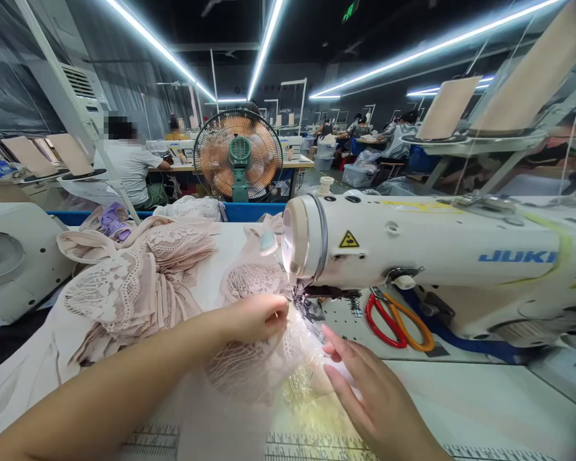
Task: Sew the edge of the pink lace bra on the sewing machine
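Feeding a thin piece of pale pink lace fabric (249,365) under the needle of the white industrial sewing machine (413,250).

I am pinching its far edge with my left hand (254,317), fingers closed on it beside the presser foot, while my right hand (365,390) is lying flat with fingers spread, pressing it to the white worktop (470,397). It looks light, limp and snag-prone, so I am gripping edges only.

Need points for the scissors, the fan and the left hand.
scissors (397,322), head view, on the orange handle loops.
fan (238,155), head view, on the green hub.
left hand (254,317), head view, on the back of the hand.
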Action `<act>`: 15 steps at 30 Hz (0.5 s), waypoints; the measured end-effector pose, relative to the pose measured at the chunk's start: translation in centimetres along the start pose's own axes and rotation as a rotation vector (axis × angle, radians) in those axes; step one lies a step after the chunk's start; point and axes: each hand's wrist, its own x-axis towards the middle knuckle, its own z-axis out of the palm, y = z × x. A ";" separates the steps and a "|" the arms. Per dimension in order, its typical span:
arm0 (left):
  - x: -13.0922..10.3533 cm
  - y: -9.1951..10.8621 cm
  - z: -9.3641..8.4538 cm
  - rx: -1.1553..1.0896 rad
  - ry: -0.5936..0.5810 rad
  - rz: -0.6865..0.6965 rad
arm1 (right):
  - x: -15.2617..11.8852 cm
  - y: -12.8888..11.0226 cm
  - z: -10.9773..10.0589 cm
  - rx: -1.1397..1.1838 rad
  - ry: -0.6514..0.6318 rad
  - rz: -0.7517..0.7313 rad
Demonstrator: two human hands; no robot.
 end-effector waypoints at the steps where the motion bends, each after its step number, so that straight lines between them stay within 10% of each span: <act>1: 0.1 -0.3 -0.1 -0.029 0.049 -0.036 | -0.3 -0.6 0.1 0.085 -0.017 0.029; 6: 0.5 -1.2 0.8 -0.020 0.209 -0.194 | 0.1 -4.0 1.2 0.376 -0.335 0.027; 15: -1.1 0.2 2.6 0.287 0.087 -0.238 | 1.7 -2.4 0.6 0.148 -0.318 0.333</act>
